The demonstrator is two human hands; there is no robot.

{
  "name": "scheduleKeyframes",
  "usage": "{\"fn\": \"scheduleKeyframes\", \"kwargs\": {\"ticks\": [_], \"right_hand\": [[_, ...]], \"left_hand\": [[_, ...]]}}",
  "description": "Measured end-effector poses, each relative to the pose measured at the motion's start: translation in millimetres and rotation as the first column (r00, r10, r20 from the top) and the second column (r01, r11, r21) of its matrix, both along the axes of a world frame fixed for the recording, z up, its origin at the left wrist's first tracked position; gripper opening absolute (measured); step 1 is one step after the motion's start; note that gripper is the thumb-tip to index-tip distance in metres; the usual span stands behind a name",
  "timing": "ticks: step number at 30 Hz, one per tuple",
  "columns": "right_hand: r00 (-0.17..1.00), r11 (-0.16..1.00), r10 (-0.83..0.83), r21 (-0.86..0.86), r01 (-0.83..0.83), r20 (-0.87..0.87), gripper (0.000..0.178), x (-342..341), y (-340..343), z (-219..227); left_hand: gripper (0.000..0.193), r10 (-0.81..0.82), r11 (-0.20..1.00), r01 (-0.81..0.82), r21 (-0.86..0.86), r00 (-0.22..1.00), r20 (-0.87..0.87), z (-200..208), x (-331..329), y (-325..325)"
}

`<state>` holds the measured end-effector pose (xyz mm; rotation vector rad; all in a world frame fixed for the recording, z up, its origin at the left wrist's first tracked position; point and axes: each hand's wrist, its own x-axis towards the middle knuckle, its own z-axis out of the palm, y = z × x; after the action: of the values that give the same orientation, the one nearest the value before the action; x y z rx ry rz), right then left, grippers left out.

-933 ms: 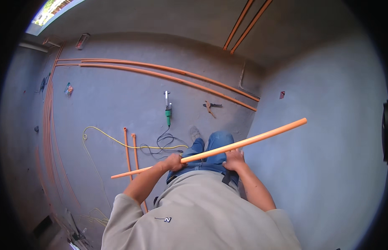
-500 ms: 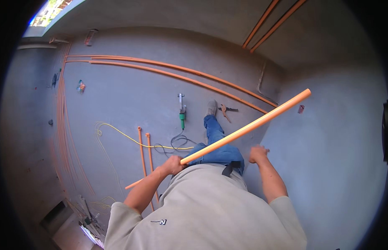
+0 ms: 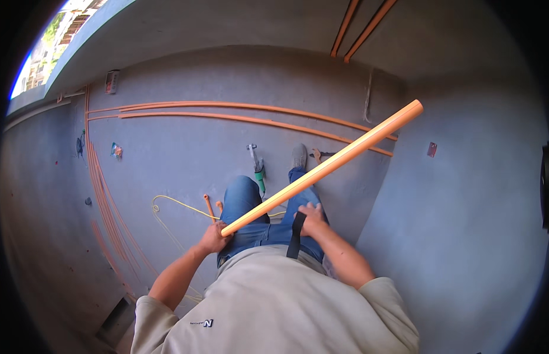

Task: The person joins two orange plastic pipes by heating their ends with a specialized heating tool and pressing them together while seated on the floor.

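One long orange pipe held at its lower end only, running from centre frame up to the upper right, far end free in the air near the corner of the walls. Left hand closed around the pipe's lower end, fingers wrapped tight. Right hand just under the pipe at mid-frame, fingers loosely curled against the thigh and a black strap; whether touching the pipe, cannot tell. Risk judged: single-handed grip at one end leaves the long free length to swing or droop; likely to strike the right-hand wall or slip from the grip. Underfoot, lower centre: green power tool and pliers just beside the shoe, yellow cord looping at centre left, two short orange pipe stubs near the knee; trip hazards judged. Orange conduits laid along the floor across the upper centre and down the left edge. Small packet at upper left.
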<state>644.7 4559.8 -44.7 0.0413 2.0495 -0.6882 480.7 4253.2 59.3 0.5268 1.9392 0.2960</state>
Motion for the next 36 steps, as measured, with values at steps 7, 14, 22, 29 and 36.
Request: {"fn": "scheduleKeyframes", "kwargs": {"ticks": [7,14,22,29,36], "right_hand": [[0.909,0.985,-0.035,0.168,-0.039,0.415,0.052,62,81,-6],[0.926,0.932,-0.360,-0.089,0.352,-0.109,0.034,-4,28,-44],[0.999,0.976,-0.026,-0.215,0.032,0.032,0.022,-41,-135,-22],[0.985,0.941,-0.016,-0.331,0.072,0.170,0.026,-46,-181,-10],[0.941,0.956,-0.116,-0.222,0.192,0.317,0.030,-85,-201,-182]], "left_hand": [[0.036,-0.120,0.992,0.123,-0.040,0.989,0.083,-5,-25,-8],[0.038,-0.145,0.970,0.185,-0.158,0.960,0.239,-52,-25,-67],[0.023,-0.227,0.963,0.267,-0.020,0.855,0.467,-53,-69,-163],[0.026,-0.277,0.874,0.483,-0.055,0.587,0.761,-74,-78,-205],[0.021,-0.034,0.998,0.019,0.054,0.957,0.290,-168,-78,-242]]}}
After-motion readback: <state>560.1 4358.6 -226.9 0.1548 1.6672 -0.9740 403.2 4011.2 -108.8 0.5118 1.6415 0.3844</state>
